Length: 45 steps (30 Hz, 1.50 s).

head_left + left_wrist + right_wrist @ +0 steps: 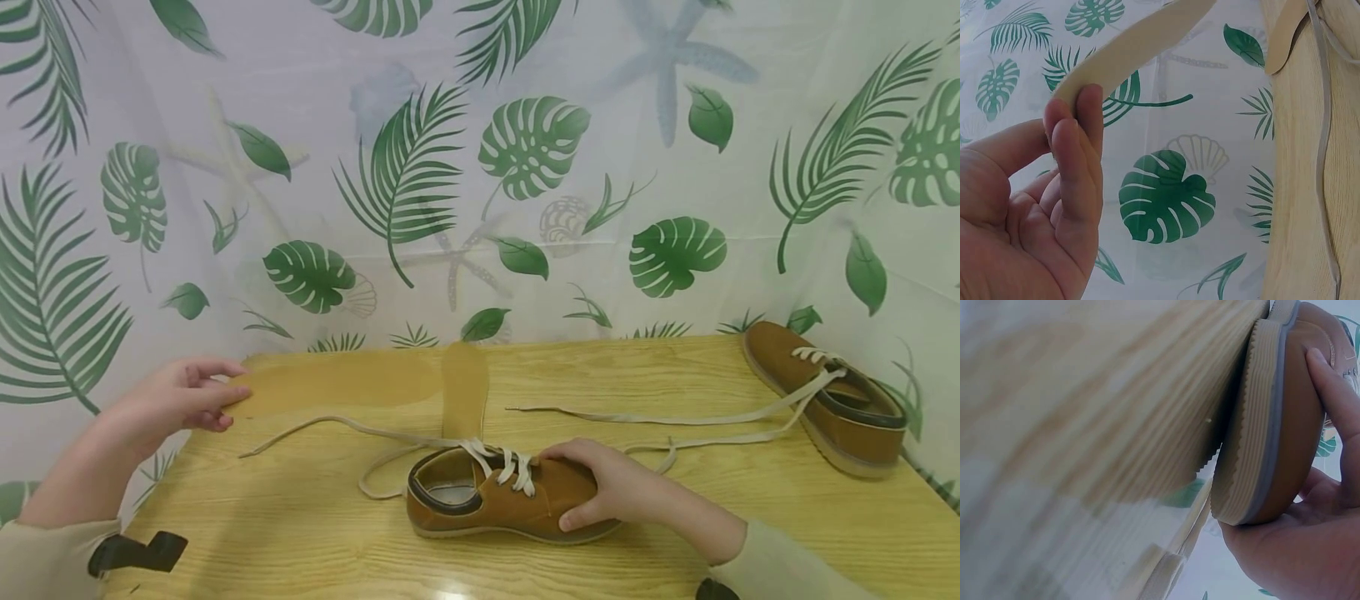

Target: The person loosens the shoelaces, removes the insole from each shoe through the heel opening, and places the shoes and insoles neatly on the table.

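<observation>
My left hand pinches one end of a tan insole, which stretches to the right above the back of the table in the head view. The left wrist view shows the insole between thumb and fingertips, its far end out of frame. My right hand grips the toe of a brown lace-up shoe on the table, its opening facing left. In the right wrist view, thumb and fingers wrap the shoe's toe above its ridged sole. A second tan insole lies behind the shoe.
Another brown shoe stands at the table's right end, its pale lace trailing left. The near shoe's lace spreads leftward over the wooden table. A leaf-printed curtain hangs behind.
</observation>
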{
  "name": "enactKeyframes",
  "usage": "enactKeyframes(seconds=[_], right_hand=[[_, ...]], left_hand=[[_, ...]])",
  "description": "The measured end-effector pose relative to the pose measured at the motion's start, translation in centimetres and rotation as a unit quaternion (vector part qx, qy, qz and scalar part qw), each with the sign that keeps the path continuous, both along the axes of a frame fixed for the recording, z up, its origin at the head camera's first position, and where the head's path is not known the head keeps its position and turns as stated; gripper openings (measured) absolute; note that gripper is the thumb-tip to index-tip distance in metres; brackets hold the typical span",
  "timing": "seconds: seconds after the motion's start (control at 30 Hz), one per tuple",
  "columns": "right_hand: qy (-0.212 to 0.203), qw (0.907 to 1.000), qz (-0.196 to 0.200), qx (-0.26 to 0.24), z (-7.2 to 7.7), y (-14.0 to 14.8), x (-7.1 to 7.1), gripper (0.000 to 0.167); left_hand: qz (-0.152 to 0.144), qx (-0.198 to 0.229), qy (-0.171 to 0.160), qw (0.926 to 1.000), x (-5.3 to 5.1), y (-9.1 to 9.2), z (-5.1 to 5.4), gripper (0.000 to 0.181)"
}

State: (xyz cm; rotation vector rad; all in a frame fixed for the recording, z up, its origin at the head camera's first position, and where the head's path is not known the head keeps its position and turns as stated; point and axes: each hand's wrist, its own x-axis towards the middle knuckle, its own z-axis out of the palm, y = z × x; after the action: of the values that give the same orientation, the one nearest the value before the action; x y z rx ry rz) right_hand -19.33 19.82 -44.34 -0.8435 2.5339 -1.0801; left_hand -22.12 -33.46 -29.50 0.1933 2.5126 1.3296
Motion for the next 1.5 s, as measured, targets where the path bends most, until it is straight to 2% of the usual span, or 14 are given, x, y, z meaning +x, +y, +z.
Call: enactKeyframes(seconds=[0.13,0.5,0.77,1.0,1.13,1.3,1.5], right_hand=[[-0.001,1.0,-0.005,0.006,0.8,-0.4,0.5,0.078],[-0.004,0.9999,-0.007,0.007,0.7,-0.3,0.4,0.077],[0.002,0.9999,-0.009,0.011,0.8,-0.4,0.4,0.076],[-0.001,1.0,-0.003,0.006,0.8,-0.3,0.4,0.075],[-0.001,1.0,-0.003,0.005,0.8,-0.4,0.4,0.076],[0.0,1.0,-0.004,0.004,0.8,-0.3,0.3,0.076],[0.005,1.0,-0.005,0.004,0.8,-0.3,0.4,0.075]], left_hand=[[0.01,0.005,0.002,0.9999,-0.4,0.0,-0.3,0.037],[0.032,0.027,-0.012,0.9991,-1.8,0.7,-1.5,0.053],[0.039,0.057,-0.009,0.9976,-3.3,0.9,-2.7,0.049],[0.044,0.064,-0.013,0.9969,-3.9,2.1,-3.8,0.051],[0.057,0.082,-0.021,0.9948,-4.2,3.2,-4.8,0.051],[0.084,0.096,-0.026,0.9915,-4.6,4.8,-6.6,0.058],[0.12,0.145,-0.038,0.9814,-5.0,6.5,-8.5,0.072]])
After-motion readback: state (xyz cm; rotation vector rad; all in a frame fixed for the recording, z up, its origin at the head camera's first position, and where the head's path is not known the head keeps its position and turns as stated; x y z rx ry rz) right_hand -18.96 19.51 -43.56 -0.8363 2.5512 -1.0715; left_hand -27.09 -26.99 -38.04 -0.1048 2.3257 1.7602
